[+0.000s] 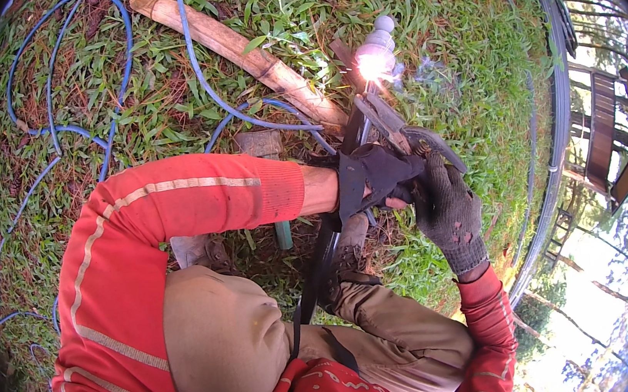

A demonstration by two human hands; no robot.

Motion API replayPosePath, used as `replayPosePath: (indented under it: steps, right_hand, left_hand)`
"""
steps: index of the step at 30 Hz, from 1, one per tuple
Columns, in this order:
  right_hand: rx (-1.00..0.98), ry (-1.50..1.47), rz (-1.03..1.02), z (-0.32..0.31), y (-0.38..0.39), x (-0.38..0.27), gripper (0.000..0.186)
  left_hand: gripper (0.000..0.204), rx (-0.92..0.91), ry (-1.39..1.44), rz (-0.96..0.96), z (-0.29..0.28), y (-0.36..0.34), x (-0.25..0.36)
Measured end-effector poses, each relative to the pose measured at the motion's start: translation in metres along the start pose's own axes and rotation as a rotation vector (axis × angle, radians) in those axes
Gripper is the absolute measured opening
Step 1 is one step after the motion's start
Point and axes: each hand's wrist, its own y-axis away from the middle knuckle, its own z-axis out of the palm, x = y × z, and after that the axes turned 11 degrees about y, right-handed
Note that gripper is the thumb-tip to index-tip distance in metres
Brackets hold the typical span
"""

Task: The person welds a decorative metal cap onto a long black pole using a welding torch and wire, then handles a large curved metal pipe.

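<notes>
My right hand, in a worn grey knit glove, is closed around a welding electrode holder with dark jaws. Beyond the jaws a bright welding arc glows and throws sparks beside a pale rounded finial-like piece. My left hand, in a torn black glove, is closed over a long dark metal bar and touches the right hand. Its fingers are curled, partly bare, and partly hidden. The bar slants from between my legs up to the arc. Glare hides the joint itself.
Blue hose or cable loops over the grass on the left. A split bamboo length lies near the bar's far end. A small wood block sits below it. My knees and boots are close in. A small wooden structure stands at right.
</notes>
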Motion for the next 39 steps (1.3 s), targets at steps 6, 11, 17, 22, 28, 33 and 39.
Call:
replayPosePath:
  steps: [6, 11, 17, 22, 28, 33, 39]
  right_hand:
    - [-0.018, -0.032, 0.042, 0.007, 0.003, 0.004, 0.07]
    - [0.006, 0.002, -0.015, 0.013, 0.004, 0.008, 0.071]
    - [0.135, -0.06, -0.049, 0.011, 0.01, 0.009, 0.069]
    - [0.04, -0.072, 0.014, 0.005, 0.008, 0.004, 0.067]
    - [0.067, -0.044, 0.005, 0.008, 0.006, 0.004, 0.066]
    - [0.052, -0.037, 0.023, 0.008, 0.007, 0.005, 0.068]
    - [0.07, -0.058, 0.014, 0.011, 0.008, 0.007, 0.069]
  left_hand:
    - [0.03, 0.048, -0.173, 0.0, 0.016, 0.019, 0.018]
    - [0.028, -0.177, -0.274, 0.148, -0.018, -0.001, -0.003]
    - [0.039, 0.028, -0.294, 0.018, 0.018, 0.025, 0.014]
    - [0.028, 0.053, 0.05, -0.039, 0.018, 0.02, 0.009]
    - [0.025, 0.06, 0.01, -0.07, 0.01, 0.014, 0.009]
    - [0.025, -0.007, 0.05, -0.069, 0.01, 0.014, 0.009]
    - [0.024, 0.042, -0.054, -0.065, 0.01, 0.01, 0.008]
